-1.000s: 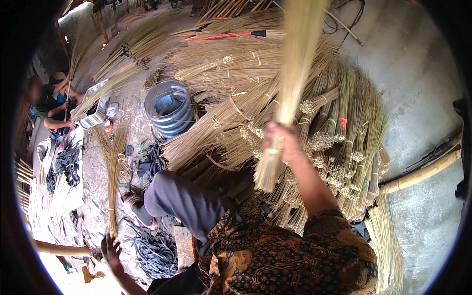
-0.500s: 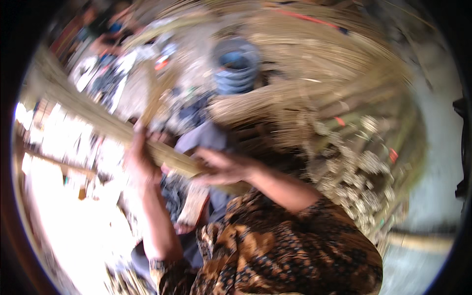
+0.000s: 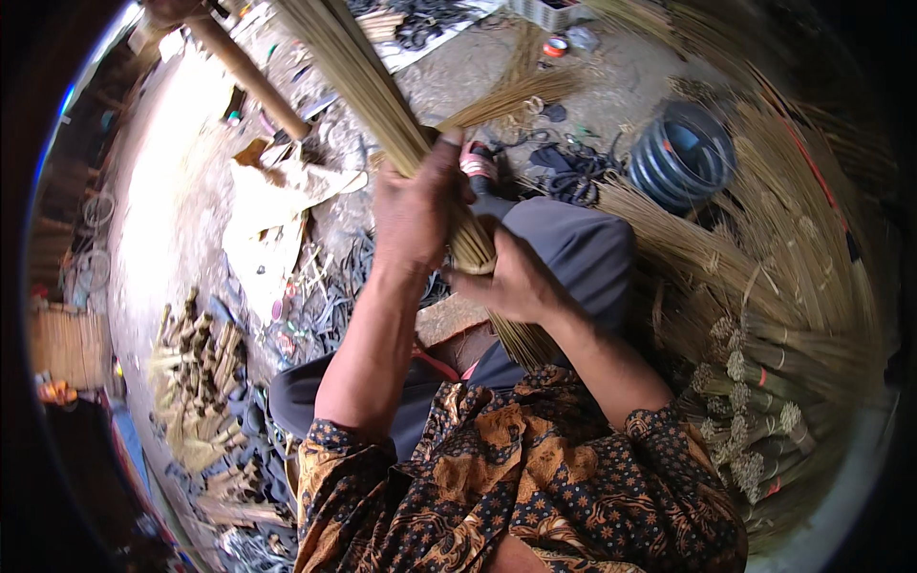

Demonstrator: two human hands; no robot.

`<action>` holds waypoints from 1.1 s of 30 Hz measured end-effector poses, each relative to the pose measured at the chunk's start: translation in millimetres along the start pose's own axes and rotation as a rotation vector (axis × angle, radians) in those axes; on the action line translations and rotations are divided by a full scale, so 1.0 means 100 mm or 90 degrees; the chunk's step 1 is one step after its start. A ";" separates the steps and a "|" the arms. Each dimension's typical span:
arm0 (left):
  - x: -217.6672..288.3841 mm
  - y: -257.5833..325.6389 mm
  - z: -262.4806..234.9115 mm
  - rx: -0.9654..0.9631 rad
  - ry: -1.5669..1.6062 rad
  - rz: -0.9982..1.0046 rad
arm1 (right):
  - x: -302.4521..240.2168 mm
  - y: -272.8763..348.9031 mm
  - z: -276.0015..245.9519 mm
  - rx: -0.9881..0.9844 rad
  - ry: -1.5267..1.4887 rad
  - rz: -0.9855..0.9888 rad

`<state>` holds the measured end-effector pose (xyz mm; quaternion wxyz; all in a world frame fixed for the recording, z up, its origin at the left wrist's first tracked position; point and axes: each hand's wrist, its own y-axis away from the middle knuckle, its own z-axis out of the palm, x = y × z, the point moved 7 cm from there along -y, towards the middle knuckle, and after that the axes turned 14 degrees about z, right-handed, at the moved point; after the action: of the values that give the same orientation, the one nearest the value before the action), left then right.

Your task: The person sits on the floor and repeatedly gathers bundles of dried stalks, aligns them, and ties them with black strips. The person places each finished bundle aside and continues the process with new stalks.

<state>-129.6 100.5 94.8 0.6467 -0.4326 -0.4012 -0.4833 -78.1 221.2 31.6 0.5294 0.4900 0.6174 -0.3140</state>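
Observation:
A long bundle of thin straw-coloured sticks (image 3: 368, 91) slants from the upper edge down to my lap. My left hand (image 3: 420, 210) is closed round it a little above its middle. Lower down, my right hand (image 3: 516, 277) grips the same bundle, fingers passing behind it and thumb in front. A pale band (image 3: 475, 268) circles the sticks between the thumb and fingers of that hand. Below the band the stick ends spread slightly against my patterned shirt. Under the bundle a worn wooden block (image 3: 449, 318) lies between my legs.
A dark ribbed bucket (image 3: 680, 158) stands at the right, beside large heaps of loose sticks (image 3: 793, 220) and tied bundles (image 3: 740, 411). Black rubber strips (image 3: 358, 286) litter the floor by my knee. Short handle-like pieces (image 3: 196, 372) are piled at the left. A wooden post (image 3: 244, 81) rises at the upper left.
My view has turned, so the bundle now points more steeply up the picture and the bucket sits further right. Both hands stay on the bundle; the right is now wrapped at the band.

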 end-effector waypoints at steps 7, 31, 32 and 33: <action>0.09 0.05 -0.36 -0.276 -0.160 0.163 | -0.30 -0.48 0.06 -0.013 -0.277 -0.076; 1.13 0.66 -3.65 0.089 -1.252 0.050 | 1.36 0.77 -3.63 0.790 -0.808 -0.128; 1.13 0.67 -3.65 0.086 -1.253 0.010 | 1.36 0.65 -3.44 0.777 -0.692 -0.055; 1.07 0.65 -3.61 0.096 -1.146 0.001 | 1.32 0.40 -3.11 0.659 -0.543 0.012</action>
<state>-7.8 -260.5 74.0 0.1148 -0.6041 -0.7859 0.0658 -142.9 551.6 -14.6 0.4268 0.5191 0.1195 -0.7308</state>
